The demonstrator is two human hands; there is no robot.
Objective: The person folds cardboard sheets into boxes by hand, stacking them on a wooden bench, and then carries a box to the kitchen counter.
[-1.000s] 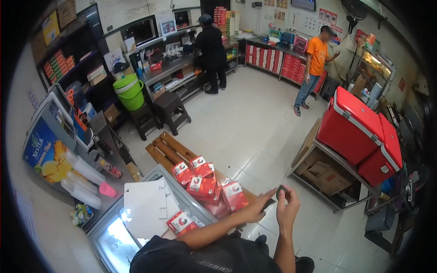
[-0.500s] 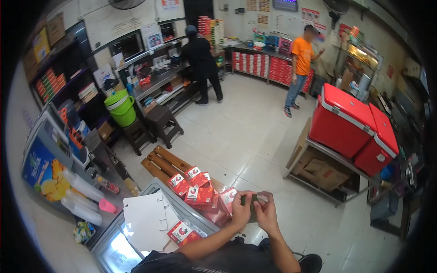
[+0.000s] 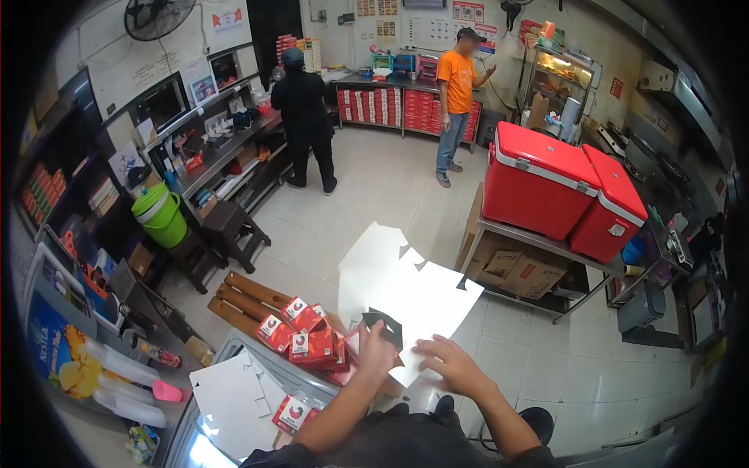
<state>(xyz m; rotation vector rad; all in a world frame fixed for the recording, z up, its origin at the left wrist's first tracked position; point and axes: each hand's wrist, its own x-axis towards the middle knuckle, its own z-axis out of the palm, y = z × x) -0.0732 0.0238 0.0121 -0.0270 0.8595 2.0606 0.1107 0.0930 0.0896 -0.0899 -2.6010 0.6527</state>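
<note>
A large white cardboard sheet point(image 3: 406, 288) with notched edges, like an unfolded box blank, is held out in front of me, tilted above the floor. My left hand point(image 3: 377, 352) is closed at its lower left edge, where a dark patch point(image 3: 388, 326) shows by the fingertips. My right hand point(image 3: 452, 365) has its fingers apart, close to the sheet's lower right edge. Just left of my left hand, red boxes point(image 3: 312, 343) with white labels are heaped on a wooden slatted bench point(image 3: 248, 298). Another red box point(image 3: 294, 413) lies nearer, beside more white cardboard sheets point(image 3: 230, 398).
Red coolers point(image 3: 538, 183) stand on a metal table at the right. A green bucket point(image 3: 161, 218) sits on a stool at the left. One person in black point(image 3: 304, 117) is at the left counter; another in orange point(image 3: 458, 86) stands at the back.
The white sheet now spreads out before me; earlier both hands held a small dark olive piece together. My hands have moved apart, and the view has swung rightward.
</note>
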